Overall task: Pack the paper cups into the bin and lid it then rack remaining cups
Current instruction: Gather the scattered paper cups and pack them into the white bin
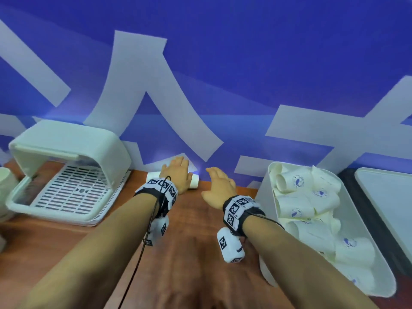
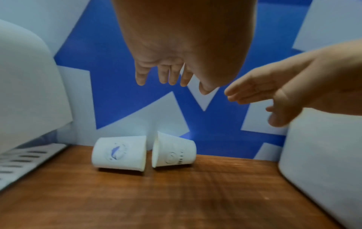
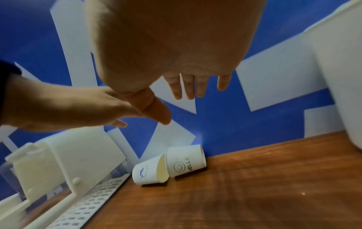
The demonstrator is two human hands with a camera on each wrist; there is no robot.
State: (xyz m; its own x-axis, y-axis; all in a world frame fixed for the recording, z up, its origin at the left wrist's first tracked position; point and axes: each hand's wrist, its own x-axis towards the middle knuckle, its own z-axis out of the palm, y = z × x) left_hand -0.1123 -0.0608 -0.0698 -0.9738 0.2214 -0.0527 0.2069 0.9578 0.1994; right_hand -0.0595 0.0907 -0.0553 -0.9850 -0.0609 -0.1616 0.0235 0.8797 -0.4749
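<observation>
Two white paper cups lie on their sides against the blue wall: a dolphin-logo cup (image 2: 119, 152) (image 3: 146, 172) and a "HELLO" cup (image 2: 174, 152) (image 3: 185, 161), mouths facing each other. My left hand (image 1: 178, 172) (image 2: 166, 79) hovers above them with fingers spread, holding nothing. My right hand (image 1: 219, 182) (image 3: 195, 88) hovers just to the right, also spread and empty. In the head view the left hand hides most of both cups (image 1: 194, 181). The white bin (image 1: 263, 197) at the right holds several paper cups (image 1: 312, 192).
A white dish rack (image 1: 66, 190) with a slotted tray and a raised cover stands at the left. A white lid (image 1: 390, 204) lies to the right of the bin. A cup stack (image 1: 5, 181) shows at the far left edge. The wooden table (image 1: 189, 253) meets the wall.
</observation>
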